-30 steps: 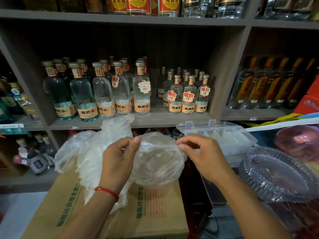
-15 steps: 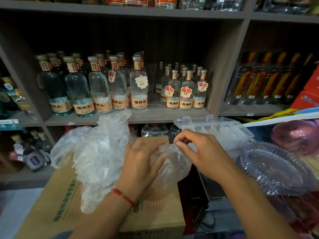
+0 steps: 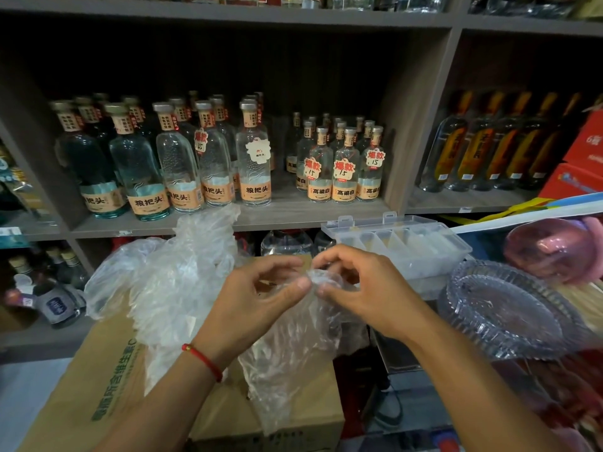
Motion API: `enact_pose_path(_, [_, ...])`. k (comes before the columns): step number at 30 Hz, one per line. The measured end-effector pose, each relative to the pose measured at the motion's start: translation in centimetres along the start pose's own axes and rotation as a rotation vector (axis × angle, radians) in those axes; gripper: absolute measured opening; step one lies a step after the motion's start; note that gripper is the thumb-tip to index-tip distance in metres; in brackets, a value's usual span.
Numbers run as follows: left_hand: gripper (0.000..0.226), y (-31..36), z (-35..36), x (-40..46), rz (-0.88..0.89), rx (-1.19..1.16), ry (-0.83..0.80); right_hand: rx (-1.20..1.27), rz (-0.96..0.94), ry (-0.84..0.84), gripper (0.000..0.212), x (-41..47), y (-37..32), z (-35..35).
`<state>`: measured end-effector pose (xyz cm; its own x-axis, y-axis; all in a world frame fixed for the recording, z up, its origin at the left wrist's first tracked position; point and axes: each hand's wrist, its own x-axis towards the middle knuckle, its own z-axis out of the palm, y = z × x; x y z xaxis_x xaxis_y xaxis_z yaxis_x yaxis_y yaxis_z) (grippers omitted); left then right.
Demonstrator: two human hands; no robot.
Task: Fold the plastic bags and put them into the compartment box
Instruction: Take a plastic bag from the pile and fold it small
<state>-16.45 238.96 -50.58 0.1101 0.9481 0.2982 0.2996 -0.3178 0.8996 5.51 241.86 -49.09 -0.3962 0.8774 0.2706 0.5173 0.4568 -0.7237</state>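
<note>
A clear plastic bag (image 3: 293, 350) hangs crumpled between my hands above a cardboard box (image 3: 107, 386). My left hand (image 3: 257, 308) pinches its top edge with thumb and fingers. My right hand (image 3: 362, 288) pinches the same gathered edge right beside it. A heap of more clear plastic bags (image 3: 173, 282) lies on the cardboard box to the left. The clear compartment box (image 3: 401, 249) stands with its lid open, behind and to the right of my right hand.
A shelf (image 3: 293, 216) with several glass liquor bottles (image 3: 215, 161) runs across the back. A clear ribbed glass dish (image 3: 512, 308) sits at the right, with a pink wrapped item (image 3: 554, 249) behind it. Red boxes (image 3: 584, 164) stand at the far right.
The bag was spread wide between my hands. My left hand pressed across it, and now both hands pinch the gathered top edge close together, with the bag hanging down.
</note>
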Motion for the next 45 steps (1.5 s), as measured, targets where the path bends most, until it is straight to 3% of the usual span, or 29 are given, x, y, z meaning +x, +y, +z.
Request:
enact_pose_path(4, [0.02,-0.4,0.4,0.4,-0.012,-0.128,0.108,-0.021,0.008,-0.028,0.036,0.2,-0.1,0.5])
enact_pose_path(10, [0.008,-1.6,-1.2,0.9,-0.139,-0.259,0.382,0.065,0.143,-0.066,0.013,-0.1,0.9,-0.8])
enact_pose_path(14, [0.032,-1.9,-1.2,0.7,-0.192,-0.252,0.264,0.131,0.155,-0.024,0.011,0.0,0.9,-0.9])
enact_pose_path(16, [0.032,-1.8,-0.8,0.7,-0.18,-0.229,0.254,0.152,0.155,-0.009,0.013,0.1,0.9,-0.8])
enact_pose_path(19, [0.01,-1.9,-0.7,0.9,-0.189,-0.268,0.376,0.219,0.197,-0.008,0.017,0.1,1.0,-1.3])
enact_pose_path(25, [0.012,-2.8,-2.1,1.3,-0.285,-0.427,0.565,0.404,0.431,-0.163,0.029,-0.6,1.5,-1.7])
enact_pose_path(30, [0.017,-2.8,-2.6,1.3,-0.27,-0.452,0.617,0.502,0.314,-0.117,0.047,-0.9,1.6,-1.7])
enact_pose_path(36, [0.012,-3.0,-3.0,1.3,-0.234,-0.471,0.618,0.456,0.227,0.105,0.03,-0.8,2.0,-3.0])
enact_pose_path(45, [0.009,-2.9,-3.6,1.0,-0.228,-0.494,0.616,0.678,0.263,0.101,0.029,-1.8,2.4,-5.0])
